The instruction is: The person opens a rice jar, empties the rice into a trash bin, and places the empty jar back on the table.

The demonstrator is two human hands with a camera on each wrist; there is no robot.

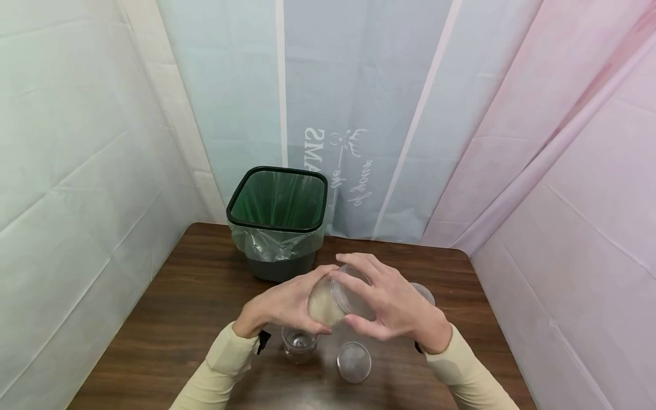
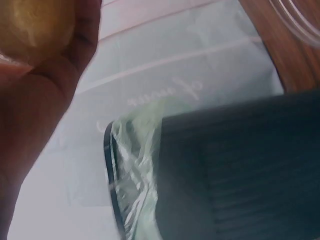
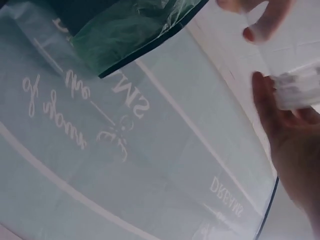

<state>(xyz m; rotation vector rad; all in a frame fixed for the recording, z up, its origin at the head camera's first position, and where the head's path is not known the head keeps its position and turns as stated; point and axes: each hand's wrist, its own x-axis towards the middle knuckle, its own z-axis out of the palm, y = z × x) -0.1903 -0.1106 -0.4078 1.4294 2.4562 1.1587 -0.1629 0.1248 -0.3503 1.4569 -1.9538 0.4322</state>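
Observation:
My left hand [image 1: 282, 302] grips a clear plastic container [image 1: 324, 303] with pale beige contents. In the left wrist view the contents look yellowish-brown, with the thumb side of the hand around them. My right hand [image 1: 394, 299] holds a second clear round plastic container [image 1: 356, 290], tilted on its side, fingers spread around its rim. The two containers overlap mouth toward mouth over the table. On the table under my hands stand a clear cup [image 1: 299, 341] and a clear round lid [image 1: 353, 363].
Behind my left hand stands a dark bin [image 1: 281, 267] with a green-tinted plastic liner. Another clear round container [image 1: 422, 292] shows partly past my right wrist. The brown wooden table [image 1: 169, 319] is enclosed by hanging sheets, the back one printed with lettering.

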